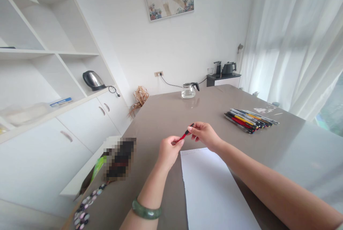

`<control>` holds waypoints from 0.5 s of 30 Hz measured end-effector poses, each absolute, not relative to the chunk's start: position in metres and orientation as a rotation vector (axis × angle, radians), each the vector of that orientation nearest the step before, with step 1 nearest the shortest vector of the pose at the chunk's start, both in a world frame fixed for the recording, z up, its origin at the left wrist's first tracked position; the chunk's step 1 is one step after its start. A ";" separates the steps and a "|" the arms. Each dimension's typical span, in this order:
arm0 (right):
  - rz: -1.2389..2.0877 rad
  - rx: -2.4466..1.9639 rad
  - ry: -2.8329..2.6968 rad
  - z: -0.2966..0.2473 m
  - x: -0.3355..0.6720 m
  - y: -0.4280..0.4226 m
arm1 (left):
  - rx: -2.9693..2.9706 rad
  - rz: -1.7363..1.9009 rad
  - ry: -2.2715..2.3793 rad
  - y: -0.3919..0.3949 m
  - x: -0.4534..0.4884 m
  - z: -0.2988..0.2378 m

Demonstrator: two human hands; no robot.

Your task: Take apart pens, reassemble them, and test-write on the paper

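Observation:
A red pen (183, 137) with a black end is held between my two hands above the table, just past the far edge of a white sheet of paper (211, 190). My left hand (169, 148) pinches its red part, and a green bangle (147, 210) circles that wrist. The fingers of my right hand (205, 135) close on the black end. Faint writing runs along the sheet's far edge. To the right of my hands lies a pile of pens (249, 120) in black, red, yellow and white.
A glass pot (188, 91) with a black handle stands at the table's far end. On the left edge rest a blurred-out dark object (120, 158) and a beaded strap (88, 203). Small white scraps (264, 109) lie behind the pens. Shelves with a kettle (93, 80) line the left.

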State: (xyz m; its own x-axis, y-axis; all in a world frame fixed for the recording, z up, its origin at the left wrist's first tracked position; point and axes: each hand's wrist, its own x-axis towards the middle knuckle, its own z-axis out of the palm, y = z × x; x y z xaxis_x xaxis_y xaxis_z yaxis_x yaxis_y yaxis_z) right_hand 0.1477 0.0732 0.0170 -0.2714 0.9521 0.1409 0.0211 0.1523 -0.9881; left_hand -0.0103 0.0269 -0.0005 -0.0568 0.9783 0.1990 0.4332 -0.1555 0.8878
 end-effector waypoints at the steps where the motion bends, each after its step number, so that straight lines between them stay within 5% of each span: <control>1: 1.275 -0.986 -1.499 0.018 0.148 0.073 | 1.626 1.189 1.516 0.026 -0.010 0.000; 15: 1.331 -0.903 -1.361 0.020 0.150 0.073 | 1.427 1.113 1.390 0.023 -0.005 0.006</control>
